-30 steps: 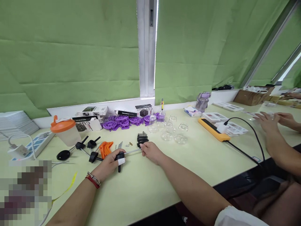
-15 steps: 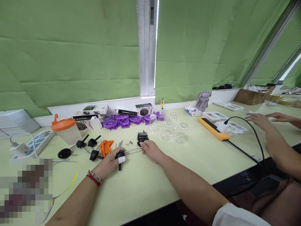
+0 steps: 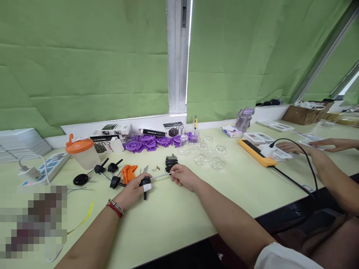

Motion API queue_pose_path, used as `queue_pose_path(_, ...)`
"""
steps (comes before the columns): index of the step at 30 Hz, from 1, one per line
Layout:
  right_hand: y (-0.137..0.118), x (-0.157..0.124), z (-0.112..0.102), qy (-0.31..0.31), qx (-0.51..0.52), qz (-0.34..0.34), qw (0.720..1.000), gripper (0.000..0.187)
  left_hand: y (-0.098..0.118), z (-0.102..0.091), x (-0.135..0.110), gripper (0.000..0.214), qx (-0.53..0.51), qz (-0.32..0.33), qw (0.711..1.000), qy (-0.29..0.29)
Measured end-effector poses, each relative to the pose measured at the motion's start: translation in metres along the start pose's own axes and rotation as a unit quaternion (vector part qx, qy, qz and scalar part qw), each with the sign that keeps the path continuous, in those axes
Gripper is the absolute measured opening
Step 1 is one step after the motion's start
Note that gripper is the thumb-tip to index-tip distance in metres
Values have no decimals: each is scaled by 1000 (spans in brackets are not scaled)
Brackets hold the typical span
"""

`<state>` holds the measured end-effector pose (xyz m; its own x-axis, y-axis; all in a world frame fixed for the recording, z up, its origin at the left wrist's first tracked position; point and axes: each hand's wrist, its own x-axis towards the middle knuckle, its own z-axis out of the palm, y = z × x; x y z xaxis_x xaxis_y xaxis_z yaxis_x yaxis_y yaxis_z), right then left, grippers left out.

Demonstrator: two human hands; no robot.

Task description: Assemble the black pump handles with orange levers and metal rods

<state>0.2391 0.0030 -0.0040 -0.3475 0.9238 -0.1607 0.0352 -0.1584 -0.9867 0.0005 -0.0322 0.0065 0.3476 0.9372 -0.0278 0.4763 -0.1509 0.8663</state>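
My left hand [image 3: 134,192] is wrapped round a round black plastic head [image 3: 145,182] with a black crossbar. A thin metal rod [image 3: 159,176] runs from this head to the right. My right hand [image 3: 183,177] pinches the rod's far end; whatever is at that tip is hidden by the fingers. Just behind the right hand lie black sleeves [image 3: 171,163] and springs [image 3: 173,156]. Beside the left hand are orange plastic pieces [image 3: 129,174], metal pins [image 3: 145,169] and tiny brass-coloured parts [image 3: 158,167]. Similar black-headed rods [image 3: 114,182] lie further left, near a black disc [image 3: 80,179].
Purple plastic parts [image 3: 147,142] and boxes [image 3: 113,129] line the back. Clear cups [image 3: 216,161] stand right of centre. An orange-lidded cup [image 3: 80,147] and white power strip [image 3: 54,166] are left. An orange power strip [image 3: 254,152] and another person's hands [image 3: 291,147] are right.
Both my hands keep hold of the rod piece; my right fingers have shifted slightly at its end. The other person's nearer hand has moved left onto the white trays. The view has shifted slightly.
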Motion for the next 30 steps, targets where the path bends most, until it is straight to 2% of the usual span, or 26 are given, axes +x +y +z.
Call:
queue_pose_path(16, 0, 1, 4, 6, -36, -7, 999, 19, 2, -2, 0, 38, 22, -4, 1000, 5)
queue_pose_path(24, -3, -1, -2, 16, 24, 6, 1000, 12, 0, -2, 2, 39, 11, -9, 1000, 17)
queue_pose_path(27, -2, -1, -2, 9, 20, -1, 1000, 2, -1, -1, 2, 38, 10, -9, 1000, 22)
queue_pose_path(30, 1, 0, -1, 14, 10, -8, 1000, 4, -3, 0, 2, 37, 17, -8, 1000, 18)
